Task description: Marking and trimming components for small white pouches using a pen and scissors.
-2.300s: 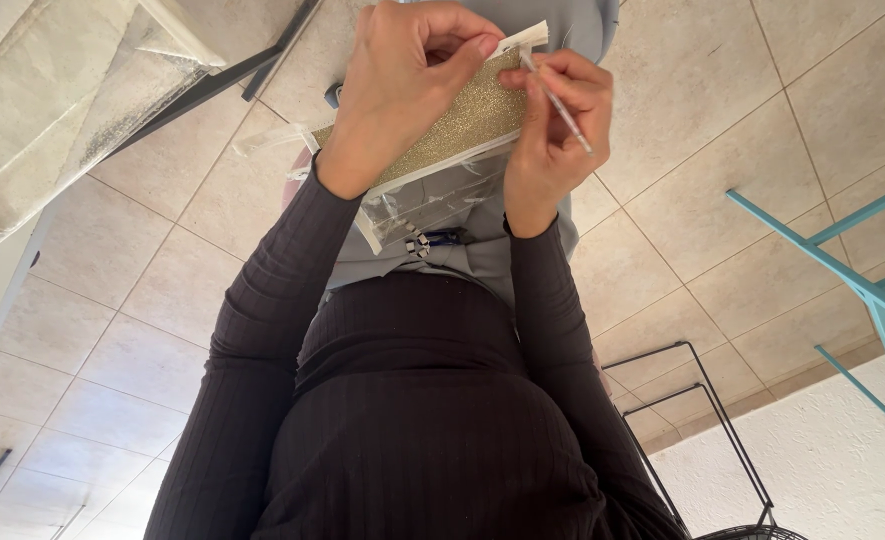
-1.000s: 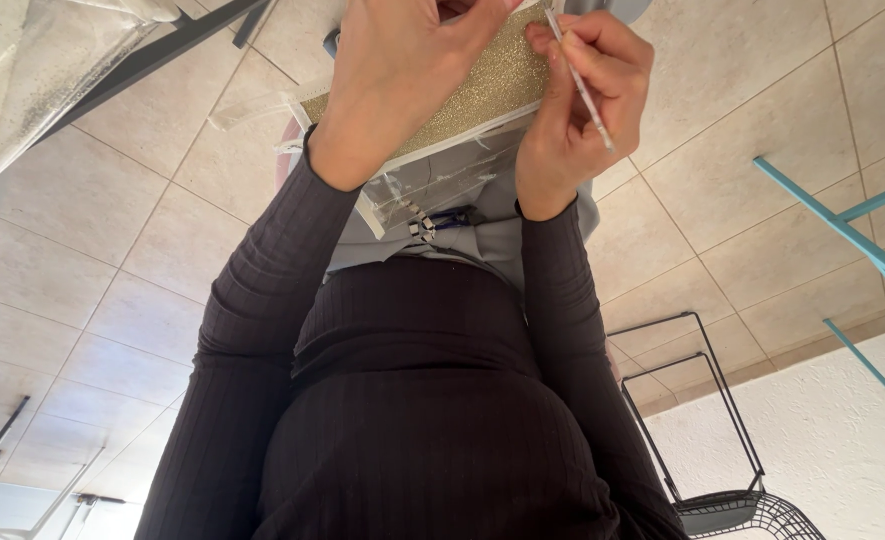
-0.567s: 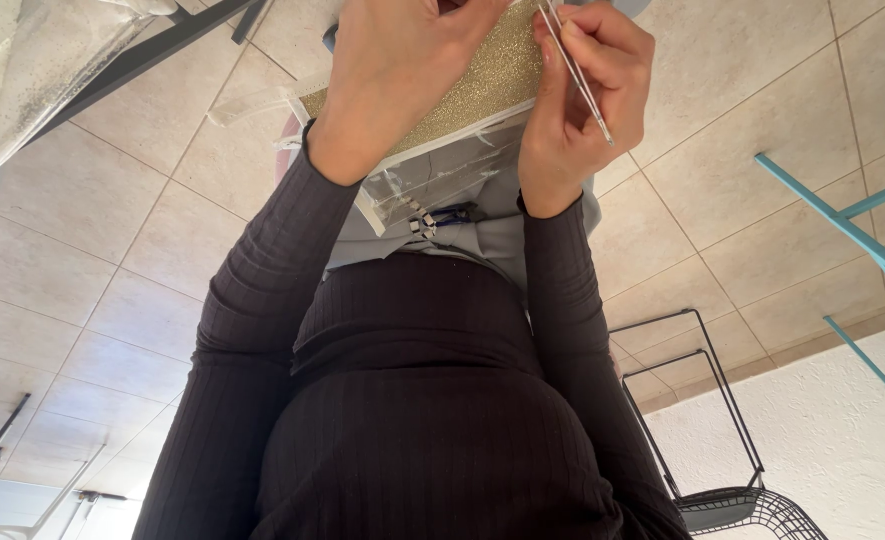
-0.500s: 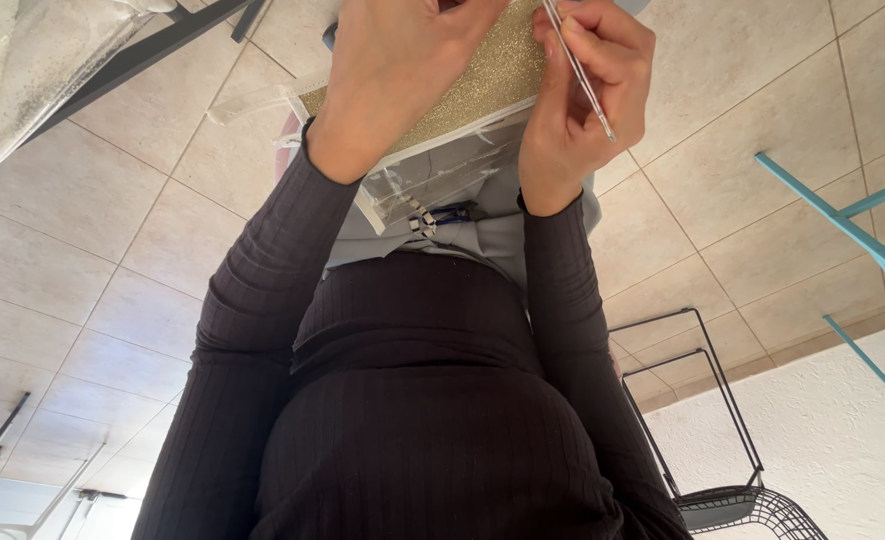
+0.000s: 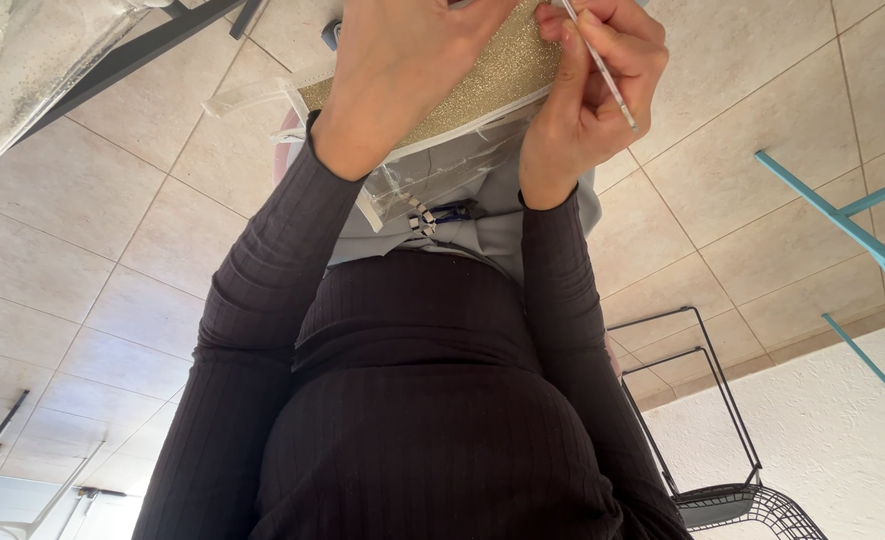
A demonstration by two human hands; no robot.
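my left hand (image 5: 402, 75) lies flat across the gold glitter sheet (image 5: 482, 85) to steady it over my lap, fingers closed on its top edge, while my right hand (image 5: 587, 95) pinches a thin stick (image 5: 602, 70) just beside it, above a clear bag (image 5: 442, 180).

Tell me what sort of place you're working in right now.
Probably a room in a home or a small craft space, not a factory: beige tiled floor, a black wire chair by a white textured wall, and a teal metal frame. Both hands work at a gold glitter sheet.
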